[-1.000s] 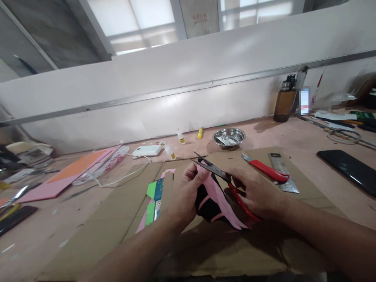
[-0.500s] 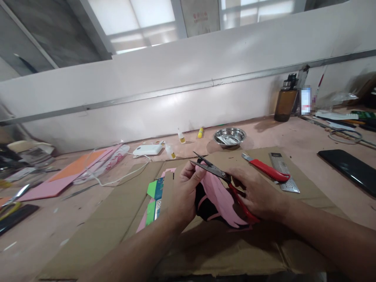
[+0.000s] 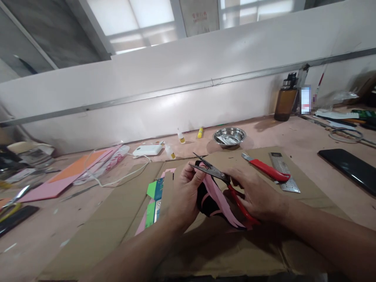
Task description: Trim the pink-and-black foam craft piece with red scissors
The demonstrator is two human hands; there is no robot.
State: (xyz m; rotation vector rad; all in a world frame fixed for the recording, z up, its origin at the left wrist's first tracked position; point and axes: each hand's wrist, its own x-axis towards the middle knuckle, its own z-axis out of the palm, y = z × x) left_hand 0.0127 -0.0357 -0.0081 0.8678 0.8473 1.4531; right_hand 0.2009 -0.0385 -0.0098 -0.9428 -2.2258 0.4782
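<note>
My left hand (image 3: 188, 196) pinches the upper end of a curved pink and black foam-like piece (image 3: 216, 196), thumb on top. In my right hand (image 3: 255, 192) is a pair of scissors (image 3: 216, 172) with red handles, the fingers wrapped round the loops. The blades are parted and point left, across the top of the piece by my left thumb. Both hands are held over a brown cardboard sheet (image 3: 117, 219). Whether the blades touch the piece I cannot tell.
A red utility knife (image 3: 267, 168) lies on a metal ruler (image 3: 284, 176) to the right, with a black phone (image 3: 349, 168) beyond. A metal bowl (image 3: 229, 137), small glue bottles (image 3: 181, 137) and a white power bank (image 3: 147, 150) stand behind. Pink and orange sheets (image 3: 79, 164) lie left.
The pink and black piece has turned in my left hand, so its pink face looks narrower and more black shows. The scissors have stayed nearly in place, blades still parted.
</note>
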